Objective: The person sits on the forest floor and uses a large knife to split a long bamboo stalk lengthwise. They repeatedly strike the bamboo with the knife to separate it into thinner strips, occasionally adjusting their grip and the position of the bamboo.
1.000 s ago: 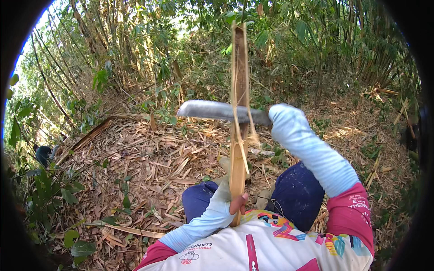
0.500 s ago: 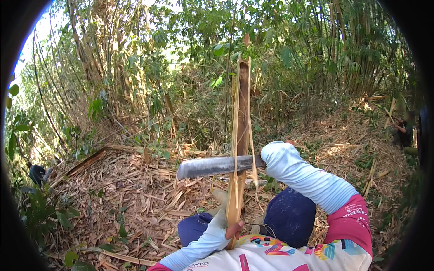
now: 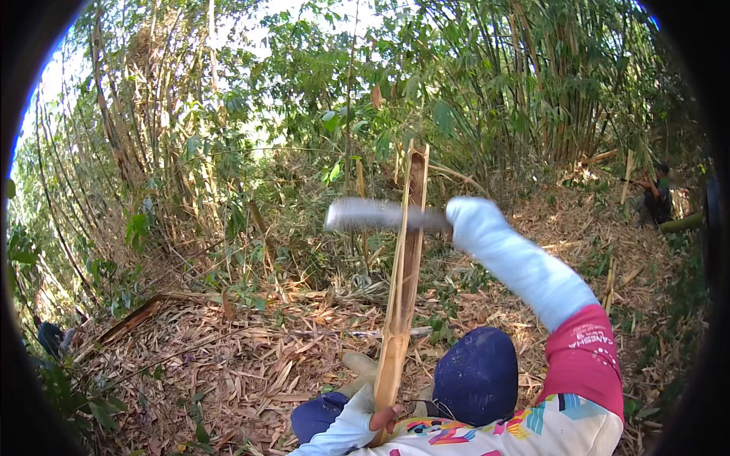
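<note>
My left hand grips the lower end of a split bamboo strip that stands nearly upright in front of me. A thin sliver is peeled off along its left side. My right hand, in a pale blue glove and sleeve, holds the handle of a broad grey knife. The blade lies level and crosses the strip about a third of the way down from its top. My knees in dark blue trousers are bent below the strip.
Dry bamboo leaves cover the ground. Dense bamboo stems stand to the left and behind. Another person crouches at the far right among cut poles; a further figure is low at the left edge.
The view has tilted upward. The knife has risen from the strip's middle to near its top, and my right arm has lifted with it. My left hand keeps hold of the strip's base.
</note>
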Demonstrator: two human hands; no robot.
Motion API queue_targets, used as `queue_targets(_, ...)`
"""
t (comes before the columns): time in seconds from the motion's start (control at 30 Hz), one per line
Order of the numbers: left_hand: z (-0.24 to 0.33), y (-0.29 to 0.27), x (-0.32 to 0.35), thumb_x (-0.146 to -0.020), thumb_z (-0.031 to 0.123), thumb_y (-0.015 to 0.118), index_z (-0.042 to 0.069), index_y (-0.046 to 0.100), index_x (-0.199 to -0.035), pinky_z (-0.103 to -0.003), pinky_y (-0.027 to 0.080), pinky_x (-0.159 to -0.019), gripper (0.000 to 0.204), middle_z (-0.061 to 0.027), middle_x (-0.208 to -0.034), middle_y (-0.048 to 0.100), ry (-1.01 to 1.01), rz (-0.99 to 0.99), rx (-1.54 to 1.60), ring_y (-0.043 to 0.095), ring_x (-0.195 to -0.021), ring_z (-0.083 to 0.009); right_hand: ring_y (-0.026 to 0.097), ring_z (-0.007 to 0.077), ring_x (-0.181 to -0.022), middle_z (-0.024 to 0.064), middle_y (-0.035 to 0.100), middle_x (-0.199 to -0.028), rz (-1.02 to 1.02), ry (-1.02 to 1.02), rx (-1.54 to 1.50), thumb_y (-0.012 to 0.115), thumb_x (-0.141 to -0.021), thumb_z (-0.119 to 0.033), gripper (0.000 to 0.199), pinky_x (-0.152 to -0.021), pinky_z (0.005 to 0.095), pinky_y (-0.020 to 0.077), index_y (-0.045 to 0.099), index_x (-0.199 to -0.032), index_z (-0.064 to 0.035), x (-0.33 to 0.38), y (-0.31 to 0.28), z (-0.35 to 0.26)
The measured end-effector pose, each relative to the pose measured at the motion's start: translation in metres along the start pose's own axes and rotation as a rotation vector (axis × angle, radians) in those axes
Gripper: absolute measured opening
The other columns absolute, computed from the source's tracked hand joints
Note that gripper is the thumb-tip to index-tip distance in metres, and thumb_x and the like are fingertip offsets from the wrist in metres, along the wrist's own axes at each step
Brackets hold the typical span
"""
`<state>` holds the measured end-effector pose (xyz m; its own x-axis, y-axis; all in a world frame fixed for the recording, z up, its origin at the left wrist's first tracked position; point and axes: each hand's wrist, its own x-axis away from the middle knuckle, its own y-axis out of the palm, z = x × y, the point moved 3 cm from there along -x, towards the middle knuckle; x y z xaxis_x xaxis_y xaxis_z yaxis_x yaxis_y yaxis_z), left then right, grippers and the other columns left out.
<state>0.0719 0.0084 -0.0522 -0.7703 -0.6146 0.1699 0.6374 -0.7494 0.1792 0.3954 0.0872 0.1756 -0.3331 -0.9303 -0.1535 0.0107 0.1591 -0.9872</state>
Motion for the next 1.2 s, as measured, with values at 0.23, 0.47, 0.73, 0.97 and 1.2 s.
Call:
queue_targets(0.23,0.034,0.014,-0.001,-0.089,0.016,0.069,-0.002,0.045,-0.119,-0.028,0.05,-0.056,0.042,-0.0053,-0.08,0.057,-0.022,-0.061,-0.005,0.059,-0.061,-0.0135,0.067,0.0411,-0.102,0.0266,0.069,-0.105,0.278,0.473,-0.188,0.061,-0.084,-0.011,0.025,-0.089,0.0465,0.0535,0.072,-0.104,-0.0021,-0.094,0.052,0.205)
queue_targets(0.47,0.029,-0.002,-0.006,-0.089,0.016,0.069,-0.002,0.044,-0.121,-0.029,0.052,-0.058,0.044,-0.0063,-0.082,0.057,0.03,-0.026,0.079,0.06,-0.065,-0.0147,0.069,0.0394,-0.099,0.0249,0.07,-0.102,-0.283,0.462,-0.027,0.063,-0.08,-0.017,0.025,-0.087,0.0454,0.0542,0.074,-0.096,-0.0003,0.05,0.246,0.187)
queue_targets(0.73,0.024,-0.007,-0.007,-0.089,0.017,0.071,-0.001,0.041,-0.126,-0.029,0.052,-0.061,0.051,-0.0068,-0.09,0.056,0.087,-0.03,0.128,0.061,-0.067,-0.0153,0.063,0.042,-0.113,0.0271,0.066,-0.116,-0.408,0.688,-0.237,0.068,-0.085,-0.031,0.041,-0.091,0.0451,0.0518,0.07,-0.11,0.001,0.165,0.37,0.245)
queue_targets(0.97,0.027,-0.005,-0.005,-0.087,0.015,0.072,-0.002,0.04,-0.124,-0.031,0.054,-0.062,0.052,-0.0086,-0.092,0.056,0.136,0.062,0.182,0.062,-0.069,-0.0171,0.067,0.0279,-0.082,0.0149,0.069,-0.088,0.231,0.613,-0.627,0.081,-0.078,-0.016,0.035,-0.072,0.0399,0.0521,0.063,-0.104,-0.0011,0.113,0.325,0.27)
queue_targets(1.2,0.026,-0.011,0.011,-0.086,0.013,0.073,0.0,0.04,-0.123,-0.033,0.055,-0.063,0.051,-0.0093,-0.089,0.06,0.161,0.22,0.182,0.064,-0.068,-0.0194,0.057,0.0116,-0.064,0.0031,0.064,-0.077,0.394,0.069,-0.764,0.073,-0.089,-0.01,0.026,-0.057,0.0286,0.0463,0.06,-0.11,-0.0016,0.09,0.135,0.056)
